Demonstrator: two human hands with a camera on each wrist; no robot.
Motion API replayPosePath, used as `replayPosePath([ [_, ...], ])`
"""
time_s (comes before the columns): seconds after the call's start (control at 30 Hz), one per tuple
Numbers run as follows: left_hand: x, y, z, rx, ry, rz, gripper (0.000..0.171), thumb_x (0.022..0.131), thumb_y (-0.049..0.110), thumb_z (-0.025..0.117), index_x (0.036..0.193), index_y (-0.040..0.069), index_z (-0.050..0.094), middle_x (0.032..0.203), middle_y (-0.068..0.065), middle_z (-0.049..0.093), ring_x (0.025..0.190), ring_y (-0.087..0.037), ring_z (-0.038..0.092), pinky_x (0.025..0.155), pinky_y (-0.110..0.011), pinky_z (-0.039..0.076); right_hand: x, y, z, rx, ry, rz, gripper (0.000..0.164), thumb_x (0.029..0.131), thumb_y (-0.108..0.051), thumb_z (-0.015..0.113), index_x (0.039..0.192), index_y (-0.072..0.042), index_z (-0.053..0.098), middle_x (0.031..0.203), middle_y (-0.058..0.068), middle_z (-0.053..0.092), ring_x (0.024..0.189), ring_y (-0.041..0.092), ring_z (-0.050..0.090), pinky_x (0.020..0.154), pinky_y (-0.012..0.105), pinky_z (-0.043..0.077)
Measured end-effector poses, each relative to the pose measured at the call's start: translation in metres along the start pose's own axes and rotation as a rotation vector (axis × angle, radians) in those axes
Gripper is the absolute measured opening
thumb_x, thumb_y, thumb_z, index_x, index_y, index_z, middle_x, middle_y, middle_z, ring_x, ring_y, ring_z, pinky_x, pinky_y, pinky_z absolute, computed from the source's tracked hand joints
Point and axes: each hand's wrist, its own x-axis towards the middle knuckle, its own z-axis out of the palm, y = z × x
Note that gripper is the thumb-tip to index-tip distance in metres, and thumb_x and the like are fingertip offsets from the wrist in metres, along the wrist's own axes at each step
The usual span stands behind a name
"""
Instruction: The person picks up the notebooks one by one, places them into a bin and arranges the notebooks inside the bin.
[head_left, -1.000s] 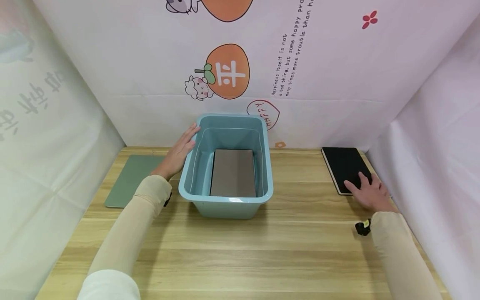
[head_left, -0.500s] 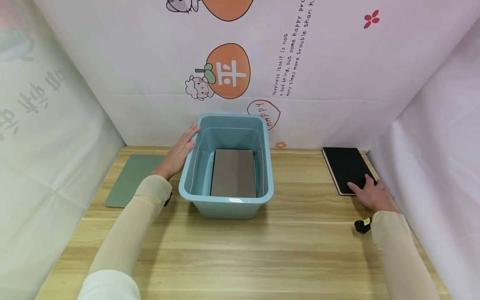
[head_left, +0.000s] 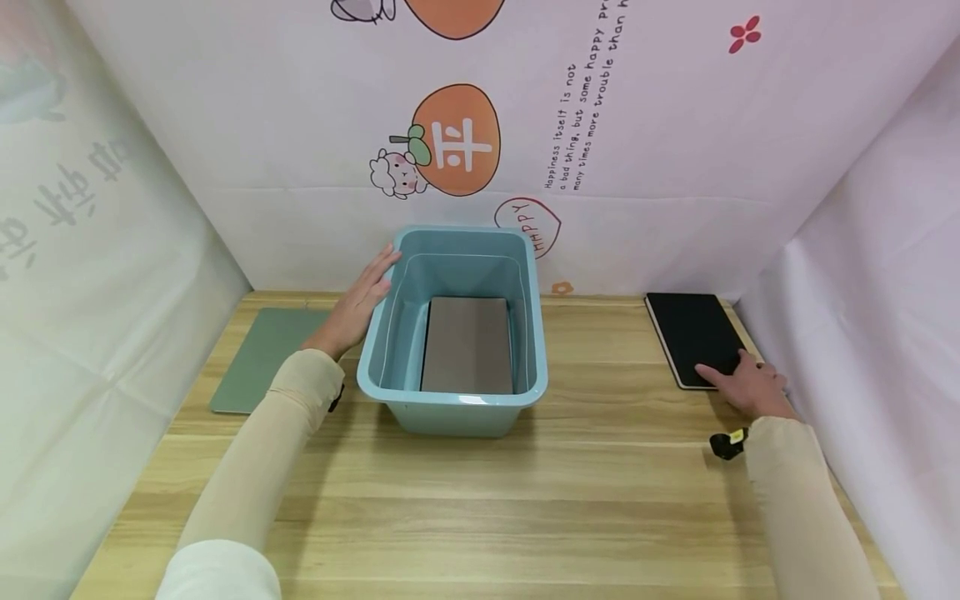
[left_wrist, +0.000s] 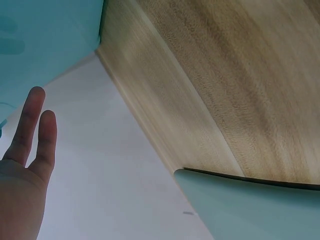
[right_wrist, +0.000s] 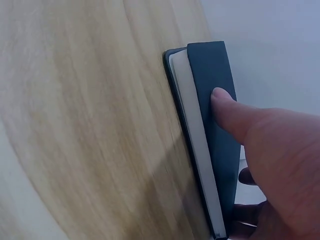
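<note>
A black hardcover notebook (head_left: 693, 337) with pale page edges lies flat at the back right of the wooden table. My right hand (head_left: 752, 387) grips its near right part. In the right wrist view the thumb lies on the notebook's cover (right_wrist: 207, 70), and curled fingers (right_wrist: 245, 215) reach its edge, partly hidden by the hand. At the middle stands a light blue plastic bin (head_left: 378, 375), holding a grey-brown flat rectangular item (head_left: 467, 346). Against the bin's left rim rests my left hand (head_left: 356, 308), its fingers extended; the left wrist view shows two of them straight.
A flat grey-green rectangular item (head_left: 258, 358) lies left of the bin, partly under the left forearm. Printed white cloth (head_left: 637, 233) closes off the back and both sides of the table (head_left: 480, 517). The notebook is close to the right-hand cloth.
My right hand's spread fingers have drawn in toward the notebook's right edge and curled, and its thumb has shifted slightly right. The left hand and the bin stay in place.
</note>
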Motion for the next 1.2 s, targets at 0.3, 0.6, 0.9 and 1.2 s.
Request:
replayPosePath([
  [0.3, 0.005, -0.028, 0.007, -0.017, 0.033, -0.015, 0.053, 0.113, 0.033, 0.029, 0.165, 0.027, 0.018, 0.174, 0.008, 0.003, 0.162, -0.019, 0.000, 0.126, -0.066, 0.006, 0.000, -0.004, 0.001, -0.011, 0.063, 0.028, 0.119, 0.094, -0.075, 0.045, 0.153, 0.021, 0.009, 0.142, 0.062, 0.014, 0.126, 0.079, 0.018, 0.101, 0.080, 0.021],
  [0.6, 0.009, -0.044, 0.010, 0.020, 0.057, -0.003, 0.053, 0.111, 0.047, 0.026, 0.163, 0.039, 0.018, 0.172, 0.022, 0.002, 0.161, -0.008, 0.001, 0.126, -0.065, 0.008, -0.002, -0.008, -0.001, 0.048, 0.088, 0.105, 0.123, 0.090, -0.076, 0.053, 0.155, 0.017, 0.006, 0.144, 0.061, 0.008, 0.132, 0.076, 0.015, 0.101, 0.079, 0.026],
  [0.9, 0.010, -0.046, 0.012, 0.017, 0.052, 0.004, 0.054, 0.111, 0.049, 0.026, 0.163, 0.039, 0.019, 0.172, 0.021, 0.003, 0.161, -0.009, 0.002, 0.127, -0.065, 0.009, -0.007, -0.009, -0.001, 0.062, 0.121, 0.136, 0.132, 0.085, -0.079, 0.058, 0.155, 0.017, 0.003, 0.145, 0.060, 0.008, 0.131, 0.074, 0.017, 0.102, 0.077, 0.029],
  [1.2, 0.008, -0.036, 0.010, -0.015, 0.048, 0.007, 0.053, 0.113, 0.038, 0.027, 0.164, 0.030, 0.019, 0.174, 0.011, 0.003, 0.162, -0.015, 0.001, 0.127, -0.065, 0.006, -0.004, -0.006, -0.003, 0.041, 0.137, 0.099, 0.125, 0.089, -0.069, 0.061, 0.149, 0.027, 0.009, 0.140, 0.062, 0.012, 0.129, 0.075, 0.018, 0.102, 0.077, 0.025],
])
